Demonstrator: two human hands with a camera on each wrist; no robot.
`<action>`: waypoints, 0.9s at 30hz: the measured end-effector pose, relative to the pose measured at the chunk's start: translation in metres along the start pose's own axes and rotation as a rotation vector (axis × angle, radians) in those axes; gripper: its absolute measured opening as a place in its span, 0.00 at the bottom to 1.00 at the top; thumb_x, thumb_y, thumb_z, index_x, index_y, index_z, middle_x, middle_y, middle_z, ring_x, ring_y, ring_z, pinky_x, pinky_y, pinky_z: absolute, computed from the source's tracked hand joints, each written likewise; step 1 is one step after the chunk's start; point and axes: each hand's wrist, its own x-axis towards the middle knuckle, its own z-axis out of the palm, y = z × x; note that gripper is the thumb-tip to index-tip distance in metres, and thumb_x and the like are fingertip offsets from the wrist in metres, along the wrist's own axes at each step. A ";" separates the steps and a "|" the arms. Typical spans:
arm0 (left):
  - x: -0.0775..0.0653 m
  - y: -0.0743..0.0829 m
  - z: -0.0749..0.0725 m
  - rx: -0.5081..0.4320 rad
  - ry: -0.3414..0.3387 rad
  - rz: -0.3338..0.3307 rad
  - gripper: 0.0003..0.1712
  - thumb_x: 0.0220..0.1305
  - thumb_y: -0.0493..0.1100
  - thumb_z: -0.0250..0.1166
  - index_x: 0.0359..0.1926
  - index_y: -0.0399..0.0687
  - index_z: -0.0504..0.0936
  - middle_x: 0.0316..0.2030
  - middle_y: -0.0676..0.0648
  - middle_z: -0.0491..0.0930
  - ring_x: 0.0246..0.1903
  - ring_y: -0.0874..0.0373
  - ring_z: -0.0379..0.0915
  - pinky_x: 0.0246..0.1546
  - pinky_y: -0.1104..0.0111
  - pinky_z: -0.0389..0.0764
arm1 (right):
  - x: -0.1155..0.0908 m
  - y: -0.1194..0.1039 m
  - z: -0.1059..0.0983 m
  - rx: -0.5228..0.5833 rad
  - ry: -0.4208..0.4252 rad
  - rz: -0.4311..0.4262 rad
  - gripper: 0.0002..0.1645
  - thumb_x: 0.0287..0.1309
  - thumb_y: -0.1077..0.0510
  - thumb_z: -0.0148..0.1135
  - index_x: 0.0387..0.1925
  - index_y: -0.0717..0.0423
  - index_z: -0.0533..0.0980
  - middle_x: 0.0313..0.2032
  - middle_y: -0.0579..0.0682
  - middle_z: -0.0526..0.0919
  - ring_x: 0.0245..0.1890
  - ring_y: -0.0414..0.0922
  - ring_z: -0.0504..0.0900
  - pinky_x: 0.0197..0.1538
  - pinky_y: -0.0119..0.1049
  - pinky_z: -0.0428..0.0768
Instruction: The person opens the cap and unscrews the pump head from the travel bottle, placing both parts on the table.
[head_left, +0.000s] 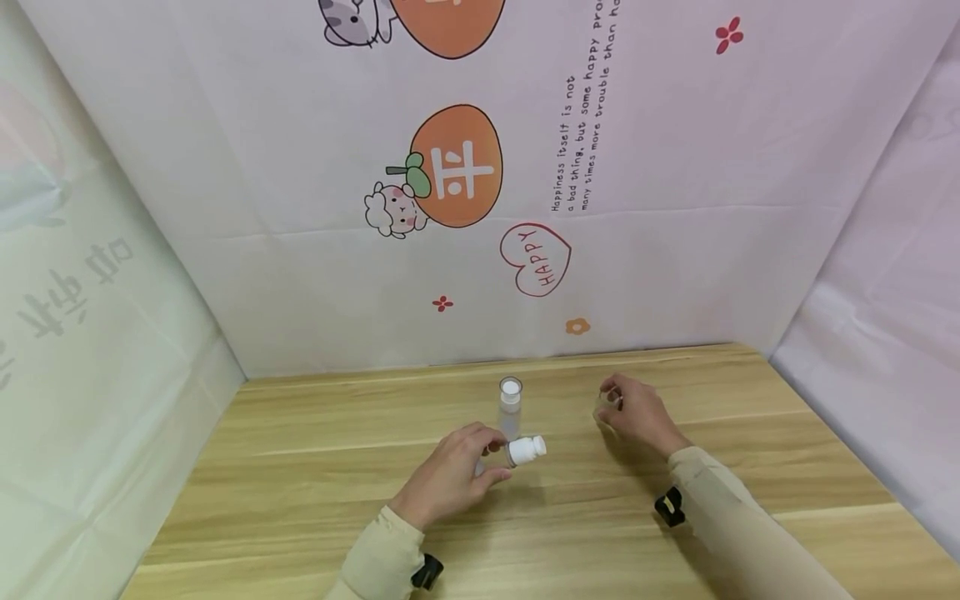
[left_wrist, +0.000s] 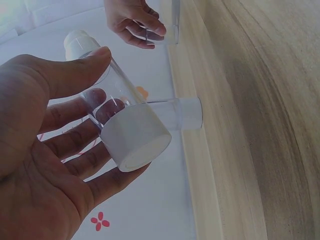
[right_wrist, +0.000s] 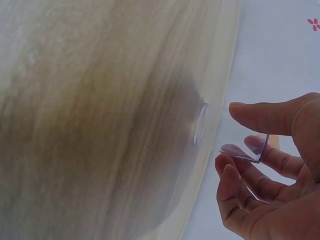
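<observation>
My left hand [head_left: 453,471] grips a small clear pump bottle [left_wrist: 136,137] with a white base and a white pump head. The bottle is tilted, its head pointing right in the head view, and its base faces the left wrist camera. Thumb and fingers hold it around the clear middle. Further right, my right hand [head_left: 637,412] pinches a clear plastic cap [right_wrist: 212,125] between thumb and fingers, its round rim right at the tabletop. A second bottle [head_left: 510,423] stands upright just beyond the left hand, with a clear cap over its white top.
The wood-grain table [head_left: 300,500] ends at a white printed cloth [head_left: 300,292] hanging behind it. More cloth hangs at the left and right sides. Black straps with small devices [head_left: 670,507] sit on both sleeved wrists.
</observation>
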 end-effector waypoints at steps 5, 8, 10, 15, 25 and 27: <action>0.000 0.001 -0.001 -0.005 -0.004 -0.014 0.17 0.63 0.42 0.74 0.50 0.42 0.83 0.43 0.48 0.82 0.43 0.53 0.80 0.43 0.68 0.81 | 0.000 0.001 0.000 -0.005 0.006 -0.009 0.20 0.57 0.63 0.71 0.50 0.65 0.77 0.42 0.60 0.83 0.43 0.57 0.82 0.45 0.55 0.81; 0.000 0.001 -0.001 -0.002 -0.004 -0.020 0.17 0.63 0.43 0.74 0.49 0.43 0.83 0.43 0.49 0.82 0.43 0.56 0.79 0.43 0.69 0.81 | 0.000 0.001 0.000 -0.006 0.005 -0.013 0.21 0.57 0.63 0.71 0.51 0.65 0.77 0.42 0.60 0.83 0.43 0.57 0.82 0.45 0.55 0.80; 0.000 0.001 -0.001 0.004 -0.003 -0.022 0.16 0.63 0.43 0.74 0.49 0.43 0.83 0.43 0.50 0.82 0.42 0.59 0.78 0.43 0.69 0.81 | -0.001 0.001 0.000 -0.008 0.003 -0.016 0.21 0.57 0.63 0.71 0.51 0.65 0.77 0.42 0.60 0.83 0.43 0.57 0.82 0.45 0.55 0.80; 0.000 0.003 -0.001 -0.006 -0.011 -0.033 0.16 0.63 0.43 0.74 0.50 0.42 0.83 0.42 0.50 0.81 0.41 0.61 0.77 0.42 0.70 0.81 | -0.002 -0.001 -0.002 -0.009 -0.005 -0.026 0.25 0.57 0.60 0.73 0.54 0.66 0.76 0.45 0.63 0.83 0.45 0.59 0.82 0.46 0.57 0.80; 0.002 0.003 -0.002 0.004 -0.007 -0.037 0.17 0.64 0.44 0.73 0.51 0.42 0.83 0.44 0.47 0.83 0.43 0.53 0.80 0.43 0.68 0.81 | -0.009 -0.013 -0.013 -0.002 0.075 -0.072 0.27 0.56 0.57 0.75 0.54 0.66 0.78 0.49 0.66 0.82 0.52 0.66 0.78 0.51 0.62 0.76; 0.002 0.003 -0.003 0.010 0.001 -0.033 0.17 0.64 0.44 0.73 0.51 0.42 0.83 0.44 0.45 0.83 0.43 0.52 0.80 0.43 0.68 0.81 | -0.011 -0.016 -0.015 -0.003 0.083 -0.083 0.27 0.56 0.57 0.75 0.54 0.67 0.78 0.49 0.66 0.82 0.52 0.66 0.78 0.52 0.63 0.76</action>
